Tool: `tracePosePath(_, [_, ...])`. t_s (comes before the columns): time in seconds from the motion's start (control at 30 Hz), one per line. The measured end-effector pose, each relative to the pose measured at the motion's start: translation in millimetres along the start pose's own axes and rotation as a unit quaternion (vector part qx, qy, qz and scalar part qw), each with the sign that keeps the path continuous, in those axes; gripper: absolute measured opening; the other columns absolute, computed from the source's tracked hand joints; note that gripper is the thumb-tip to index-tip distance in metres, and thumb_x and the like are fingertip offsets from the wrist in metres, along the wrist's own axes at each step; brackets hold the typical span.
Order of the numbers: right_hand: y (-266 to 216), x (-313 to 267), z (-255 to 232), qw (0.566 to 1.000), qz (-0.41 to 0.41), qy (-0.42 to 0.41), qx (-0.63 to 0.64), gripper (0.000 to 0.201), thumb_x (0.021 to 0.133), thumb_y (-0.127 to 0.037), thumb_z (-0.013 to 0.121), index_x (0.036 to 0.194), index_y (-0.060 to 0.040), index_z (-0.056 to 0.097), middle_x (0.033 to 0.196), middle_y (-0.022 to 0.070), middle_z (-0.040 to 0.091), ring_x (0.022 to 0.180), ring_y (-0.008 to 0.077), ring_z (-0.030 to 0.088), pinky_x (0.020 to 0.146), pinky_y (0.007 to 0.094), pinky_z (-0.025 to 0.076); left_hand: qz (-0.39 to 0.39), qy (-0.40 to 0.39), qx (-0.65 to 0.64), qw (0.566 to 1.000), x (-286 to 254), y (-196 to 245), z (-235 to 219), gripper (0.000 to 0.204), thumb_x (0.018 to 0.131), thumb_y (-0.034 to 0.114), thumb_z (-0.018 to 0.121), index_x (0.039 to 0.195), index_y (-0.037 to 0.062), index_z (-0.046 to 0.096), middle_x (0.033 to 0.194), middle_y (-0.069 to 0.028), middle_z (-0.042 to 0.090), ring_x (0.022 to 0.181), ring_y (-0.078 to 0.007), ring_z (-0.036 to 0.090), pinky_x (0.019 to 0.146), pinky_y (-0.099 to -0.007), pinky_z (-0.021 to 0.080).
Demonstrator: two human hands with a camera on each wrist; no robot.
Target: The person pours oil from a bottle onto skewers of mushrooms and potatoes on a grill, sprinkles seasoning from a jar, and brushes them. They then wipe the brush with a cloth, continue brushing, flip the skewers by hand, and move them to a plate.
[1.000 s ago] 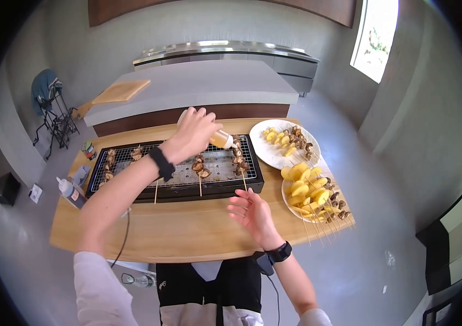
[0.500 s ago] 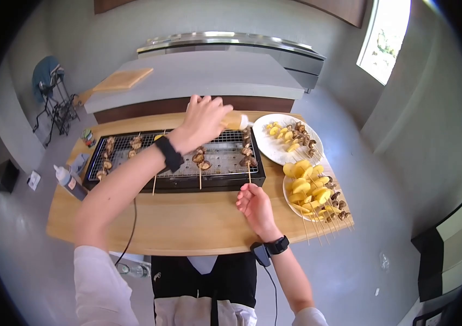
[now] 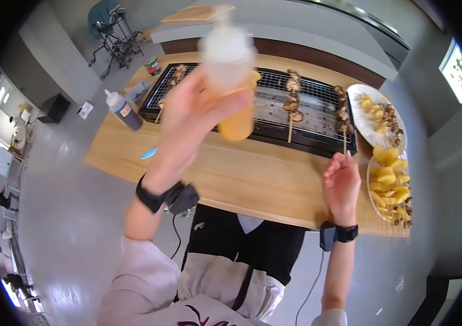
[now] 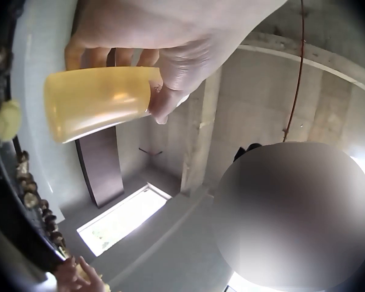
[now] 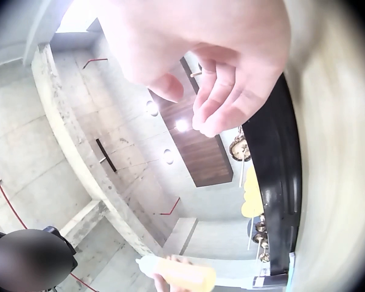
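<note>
My left hand [image 3: 185,111] grips a squeeze bottle [image 3: 236,119] of yellow liquid, raised over the grill's near side. The bottle stands nozzle up, its top blurred; in the left wrist view fingers and thumb wrap its body [image 4: 97,100]. My right hand [image 3: 345,187] is at the near edge of the black grill [image 3: 307,142], pinching the stick end of the rightmost mushroom skewer [image 3: 343,114]. In the right wrist view its fingers [image 5: 219,109] are curled. Another mushroom skewer [image 3: 294,100] lies on the rack; the bottle and left hand hide skewers farther left.
Right of the grill, a white plate [image 3: 357,117] bears potato and mushroom skewers. Nearer, another plate holds potato slices [image 3: 385,176] on sticks. A dark sauce bottle [image 3: 128,115] and a small can [image 3: 152,66] stand left. A blue-handled item [image 3: 148,153] lies on the table.
The left hand has drawn the bottle back from above the rightmost skewer, toward me and leftward, turning it from tipped to upright. The right hand's fingers have closed at the stick end. The head view has turned left.
</note>
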State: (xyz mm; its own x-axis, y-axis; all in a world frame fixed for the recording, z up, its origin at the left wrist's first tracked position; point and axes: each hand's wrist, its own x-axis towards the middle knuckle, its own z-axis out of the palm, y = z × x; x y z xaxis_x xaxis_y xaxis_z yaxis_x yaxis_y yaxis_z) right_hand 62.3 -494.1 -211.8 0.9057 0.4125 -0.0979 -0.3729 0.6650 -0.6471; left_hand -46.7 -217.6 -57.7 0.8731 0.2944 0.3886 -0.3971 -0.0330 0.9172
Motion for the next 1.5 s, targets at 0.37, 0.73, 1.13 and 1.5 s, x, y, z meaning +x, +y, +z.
tracePosePath(0.37, [-3.4, -13.0, 5.9, 0.975, 0.065, -0.042, -0.209, 0.046, 0.102, -0.035, 0.046, 0.125, 0.0043, 0.052, 0.115, 0.0156, 0.065, 0.100, 0.0206, 0.066, 0.079, 0.0283, 0.054, 0.016, 0.319, 0.184, 0.929, -97.3, -18.8, -235.4, 0.041, 0.093, 0.007, 0.063, 0.131, 0.0024, 0.052, 0.120, -0.0053, 0.061, 0.106, -0.0123, 0.058, 0.092, -0.0291, 0.045])
tracePosePath(0.73, [-0.7, -12.2, 13.2, 0.982, 0.100, -0.109, -0.113, 0.084, 0.098, -0.063, 0.029, 0.140, 0.0091, 0.037, 0.140, 0.0229, 0.047, 0.125, 0.0294, 0.051, 0.101, 0.0414, 0.045, 0.017, 0.355, 0.260, 0.898, -47.4, -77.7, -345.6, 0.046, 0.090, 0.022, 0.070, 0.129, 0.0030, 0.053, 0.122, -0.0039, 0.060, 0.108, -0.0142, 0.057, 0.092, -0.0282, 0.043])
tracePosePath(1.13, [7.2, -6.7, 8.8, 0.954, 0.068, -0.006, -0.291, 0.041, 0.102, -0.033, 0.045, 0.092, 0.0023, 0.062, 0.083, 0.0170, 0.069, 0.079, 0.0253, 0.069, 0.069, 0.0322, 0.056, 0.031, 0.292, 0.318, 0.902, -33.8, -117.1, -411.3, 0.040, 0.087, 0.022, 0.073, 0.117, 0.0024, 0.055, 0.112, -0.0049, 0.063, 0.101, -0.0137, 0.059, 0.090, -0.0283, 0.045])
tracePosePath(1.5, [17.5, 13.2, 18.7, 0.948, 0.088, -0.009, -0.307, 0.045, 0.100, -0.035, 0.038, 0.075, -0.0031, 0.058, 0.076, 0.0182, 0.067, 0.072, 0.0277, 0.068, 0.062, 0.0321, 0.053, -0.023, 0.329, 0.303, 0.894, -28.8, -91.3, -379.4, 0.061, 0.080, 0.025, 0.080, 0.128, -0.0004, 0.051, 0.119, -0.0107, 0.063, 0.107, -0.0175, 0.061, 0.092, -0.0316, 0.048])
